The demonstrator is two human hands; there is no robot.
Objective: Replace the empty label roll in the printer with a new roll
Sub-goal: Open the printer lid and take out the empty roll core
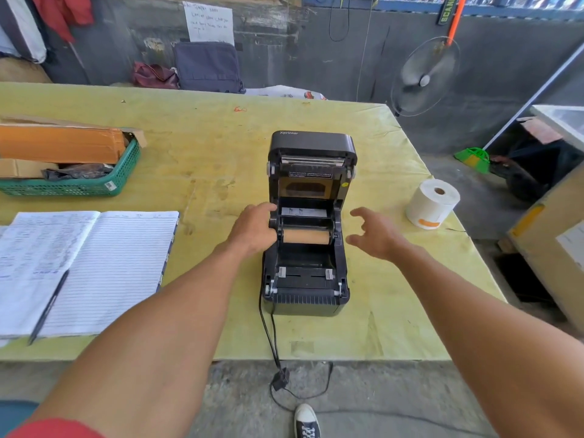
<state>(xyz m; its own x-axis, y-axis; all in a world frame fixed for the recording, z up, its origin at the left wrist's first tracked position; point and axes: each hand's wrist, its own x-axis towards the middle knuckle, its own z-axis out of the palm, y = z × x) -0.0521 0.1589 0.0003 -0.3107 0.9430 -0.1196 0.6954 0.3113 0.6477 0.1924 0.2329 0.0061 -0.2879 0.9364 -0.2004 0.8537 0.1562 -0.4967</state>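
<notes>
A black label printer (305,276) stands mid-table with its lid swung up and open. Inside, a bare brown cardboard core (306,237) sits across the roll holder. My left hand (254,230) rests against the printer's left side at the holder; its fingers touch the black side piece. Just right of the printer hovers my right hand (374,237), fingers spread and holding nothing. A full white label roll (432,203) stands on end near the table's right edge.
An open lined notebook (94,267) with a pen (47,308) lies at left. A green basket (79,181) with cardboard sits behind it. The printer's cables (268,336) hang over the yellow table's (205,159) front edge. A fan (423,77) stands beyond the right corner.
</notes>
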